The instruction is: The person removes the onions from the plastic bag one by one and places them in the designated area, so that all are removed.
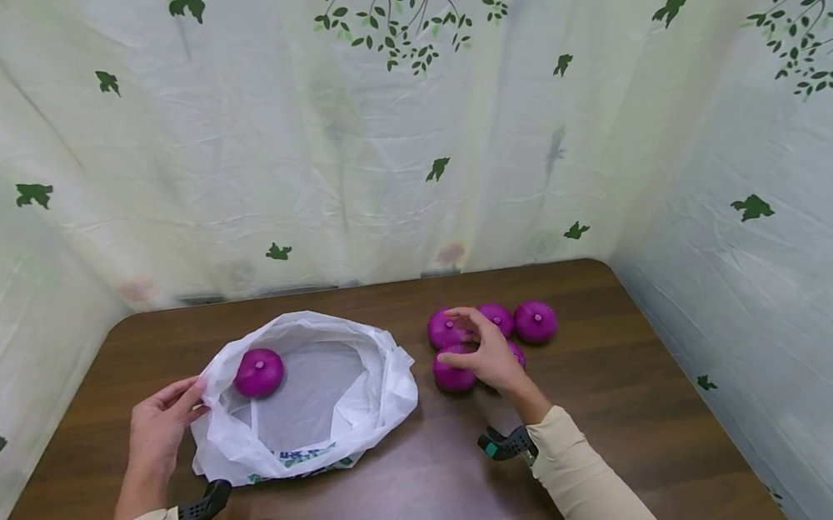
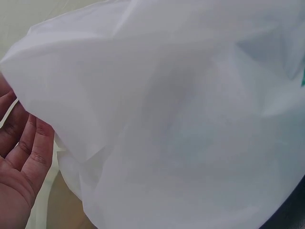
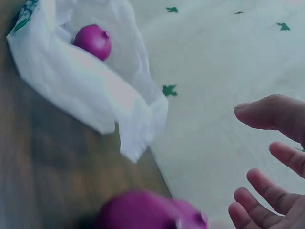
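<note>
A white plastic bag (image 1: 390, 380) lies on the table with its mouth spread wide. Inside it, toward the left, sits one round purple onion (image 1: 258, 373) with a small nub on top. My left hand (image 1: 159, 423) pinches the bag's left rim between thumb and fingers; the bag fills most of the left wrist view. Over a group of several purple onions (image 1: 535, 321) to the right of the bag, my right hand (image 1: 489, 355) hovers with thumb and fingers spread apart and nothing between them. It partly covers the nearer onions. The right wrist view shows the fingers (image 3: 264, 191) spread beside the onions.
The brown wooden table (image 1: 630, 440) has its back edge close to a white curtain (image 1: 348, 174) printed with green leaves. More curtain hangs at both sides. A black band (image 1: 205, 506) sits on the left wrist, another band (image 1: 508, 442) on the right.
</note>
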Available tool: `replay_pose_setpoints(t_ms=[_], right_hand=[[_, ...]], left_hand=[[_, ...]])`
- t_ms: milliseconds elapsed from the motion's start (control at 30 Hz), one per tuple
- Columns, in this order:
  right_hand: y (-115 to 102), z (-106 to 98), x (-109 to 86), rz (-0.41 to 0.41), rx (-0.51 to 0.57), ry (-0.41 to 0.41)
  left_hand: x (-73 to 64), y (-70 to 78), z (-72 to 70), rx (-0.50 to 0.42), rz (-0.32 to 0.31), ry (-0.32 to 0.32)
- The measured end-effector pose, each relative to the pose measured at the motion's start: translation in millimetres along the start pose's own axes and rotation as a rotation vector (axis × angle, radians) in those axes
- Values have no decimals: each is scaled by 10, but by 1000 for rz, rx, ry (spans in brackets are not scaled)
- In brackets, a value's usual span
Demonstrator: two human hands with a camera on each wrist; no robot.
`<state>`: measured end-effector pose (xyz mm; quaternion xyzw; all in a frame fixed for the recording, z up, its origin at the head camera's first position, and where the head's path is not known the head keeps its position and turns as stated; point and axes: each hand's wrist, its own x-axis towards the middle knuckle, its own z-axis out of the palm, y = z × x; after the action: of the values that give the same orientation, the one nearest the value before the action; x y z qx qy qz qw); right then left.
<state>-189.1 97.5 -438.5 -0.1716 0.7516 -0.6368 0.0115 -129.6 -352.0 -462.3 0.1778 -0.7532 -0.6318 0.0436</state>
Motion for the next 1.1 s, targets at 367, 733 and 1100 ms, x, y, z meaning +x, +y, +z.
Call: replay_pose_setpoints(t_ms=[367, 733, 1100], right_hand=[[-151, 439, 260, -55, 38, -110], [-28, 759, 467, -54, 21, -197], [-110, 1050, 531, -34, 57, -290]], left_hand=[[-25, -15, -10, -18, -15, 11], [16, 16, -43, -30, -7, 2], [41, 29, -43, 10, -7, -20]])
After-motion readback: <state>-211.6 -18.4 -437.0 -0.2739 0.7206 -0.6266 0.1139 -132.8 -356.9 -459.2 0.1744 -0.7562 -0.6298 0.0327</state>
